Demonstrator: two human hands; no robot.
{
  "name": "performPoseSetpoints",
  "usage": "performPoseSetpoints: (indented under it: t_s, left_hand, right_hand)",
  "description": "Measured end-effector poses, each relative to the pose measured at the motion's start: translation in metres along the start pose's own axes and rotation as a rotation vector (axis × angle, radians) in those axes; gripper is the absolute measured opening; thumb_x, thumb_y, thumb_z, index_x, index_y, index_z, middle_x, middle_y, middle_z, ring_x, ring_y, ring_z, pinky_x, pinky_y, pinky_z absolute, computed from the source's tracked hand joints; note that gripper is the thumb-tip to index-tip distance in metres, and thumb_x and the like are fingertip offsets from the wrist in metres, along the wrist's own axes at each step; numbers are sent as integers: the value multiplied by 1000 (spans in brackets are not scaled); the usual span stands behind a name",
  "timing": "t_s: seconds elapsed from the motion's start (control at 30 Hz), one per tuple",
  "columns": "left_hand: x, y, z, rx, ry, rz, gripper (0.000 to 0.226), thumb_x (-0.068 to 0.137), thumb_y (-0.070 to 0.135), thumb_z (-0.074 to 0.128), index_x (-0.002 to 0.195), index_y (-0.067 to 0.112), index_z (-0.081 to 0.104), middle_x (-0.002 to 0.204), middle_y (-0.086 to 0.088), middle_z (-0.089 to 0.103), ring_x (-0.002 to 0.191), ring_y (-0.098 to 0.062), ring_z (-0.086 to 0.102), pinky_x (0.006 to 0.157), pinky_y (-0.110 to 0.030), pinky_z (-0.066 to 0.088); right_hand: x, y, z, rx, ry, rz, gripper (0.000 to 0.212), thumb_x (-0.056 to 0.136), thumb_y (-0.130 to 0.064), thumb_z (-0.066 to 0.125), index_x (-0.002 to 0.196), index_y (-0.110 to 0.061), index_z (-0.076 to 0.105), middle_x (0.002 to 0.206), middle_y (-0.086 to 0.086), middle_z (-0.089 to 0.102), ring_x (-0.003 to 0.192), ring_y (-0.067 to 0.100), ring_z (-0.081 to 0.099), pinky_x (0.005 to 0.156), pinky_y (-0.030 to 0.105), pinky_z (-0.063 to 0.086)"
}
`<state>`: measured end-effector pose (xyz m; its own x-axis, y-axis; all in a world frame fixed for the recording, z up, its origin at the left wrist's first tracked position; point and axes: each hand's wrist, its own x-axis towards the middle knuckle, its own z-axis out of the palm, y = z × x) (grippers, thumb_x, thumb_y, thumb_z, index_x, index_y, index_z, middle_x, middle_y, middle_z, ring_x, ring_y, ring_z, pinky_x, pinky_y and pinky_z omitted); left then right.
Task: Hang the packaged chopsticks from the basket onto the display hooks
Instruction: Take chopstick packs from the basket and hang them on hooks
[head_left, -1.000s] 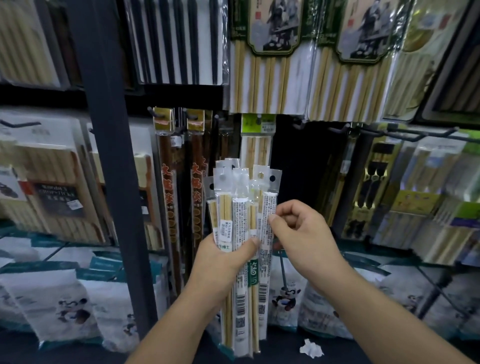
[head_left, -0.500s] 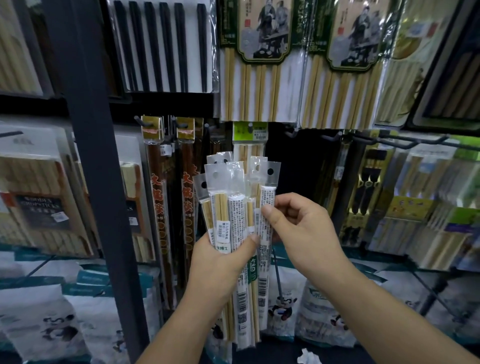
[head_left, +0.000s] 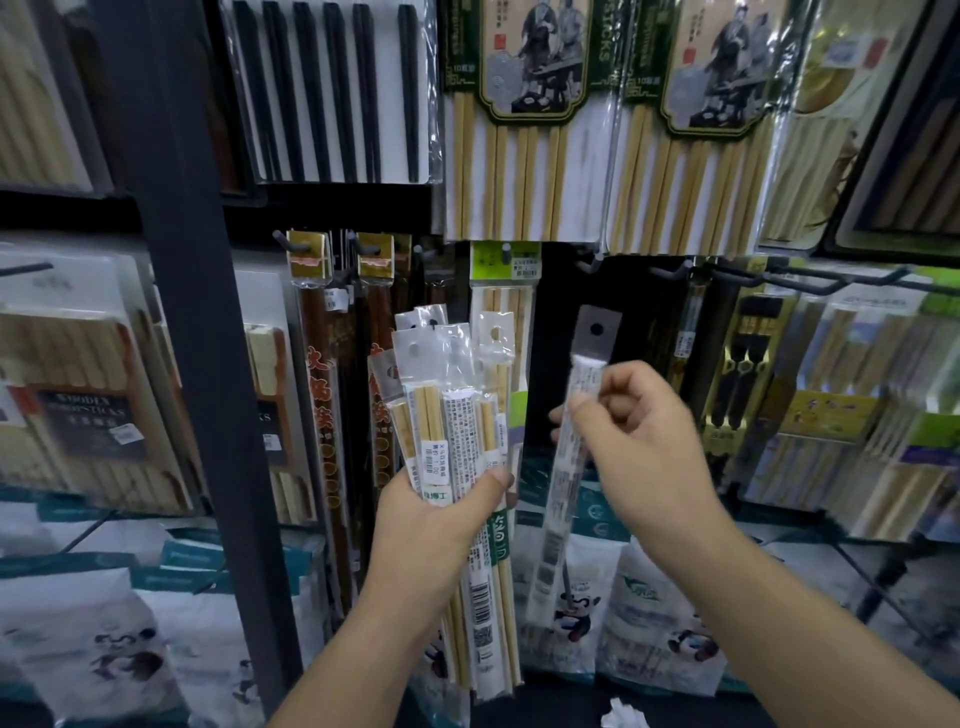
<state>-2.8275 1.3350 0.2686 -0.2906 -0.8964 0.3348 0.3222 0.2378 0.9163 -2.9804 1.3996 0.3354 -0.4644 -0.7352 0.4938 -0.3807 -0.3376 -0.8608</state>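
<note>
crowded shop rack (head_left: 176, 312) of chopstick packs on pegs. left hand (head_left: 436, 525) grips the bundle of packets (head_left: 447, 415) upright, right hand (head_left: 639, 441) pinches a single packet (head_left: 563, 499) just beside it. i'd aim the tab's hole squarely at the bare hook (head_left: 592, 266) above, then slide it on.

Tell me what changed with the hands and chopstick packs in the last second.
The right hand has pulled one pack out of the bundle and carried it rightward, clear of the rest, pinching it below its hang tab. The left hand still grips the bundle upright; the hung display packs are unchanged.
</note>
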Motion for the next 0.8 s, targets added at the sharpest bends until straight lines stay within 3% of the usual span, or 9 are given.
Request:
performPoseSetpoints:
  t_s: [0.03, 0.07, 0.17, 0.23, 0.33, 0.63, 0.8]
  left_hand:
    - [0, 0, -2, 4, -1, -1, 23, 88, 17, 81, 101, 36, 78, 101, 3, 81, 95, -15, 77, 80, -24, 62]
    - [0, 1, -4, 12, -7, -1, 19, 86, 21, 82, 100, 35, 78, 99, 2, 81, 93, -16, 77, 79, -27, 63]
    - [-1, 4, -7, 42, -20, 8, 19, 85, 28, 81, 98, 41, 77, 96, 5, 81, 93, -11, 77, 81, -26, 57]
    - [-1, 4, -7, 35, -9, -3, 24, 89, 21, 80, 96, 43, 77, 96, 7, 81, 93, -10, 76, 84, -31, 54]
    - [-1, 4, -7, 13, 24, -29, 26, 89, 19, 81, 97, 43, 77, 99, 8, 81, 94, -10, 76, 87, -36, 53]
    - [-2, 7, -6, -8, 10, -31, 27, 87, 17, 80, 99, 41, 77, 101, 6, 80, 95, -13, 77, 85, -33, 55]
    - [-2, 8, -6, -6, -13, -20, 28, 88, 10, 78, 93, 37, 79, 95, 3, 81, 87, -13, 78, 71, -15, 58]
  right_hand:
    - [3, -6, -3, 21, 12, -20, 5, 100, -18, 61, 96, -20, 62, 84, 0, 75, 83, 48, 65, 69, 60, 57]
    - [6, -13, -6, 38, 14, -53, 5, 101, -19, 62, 97, -22, 63, 84, -1, 76, 81, 44, 67, 69, 57, 58]
    - [13, -29, -9, 58, -6, -125, 8, 101, -21, 63, 102, -27, 67, 81, -2, 76, 73, 16, 73, 66, 26, 59]
    - [17, -33, -8, 75, 7, -121, 7, 101, -21, 63, 101, -26, 68, 80, -2, 76, 72, 12, 73, 65, 19, 56]
    - [17, -36, -7, 93, 58, -113, 5, 100, -23, 63, 98, -23, 68, 81, -2, 77, 71, 12, 73, 65, 19, 56]
    - [10, -41, -2, 134, 137, -148, 7, 100, -20, 64, 94, -21, 67, 81, 1, 76, 73, 11, 73, 65, 18, 56]
    - [10, -41, 0, 123, 151, -145, 8, 100, -20, 64, 93, -23, 67, 81, 0, 76, 73, 12, 73, 67, 20, 57]
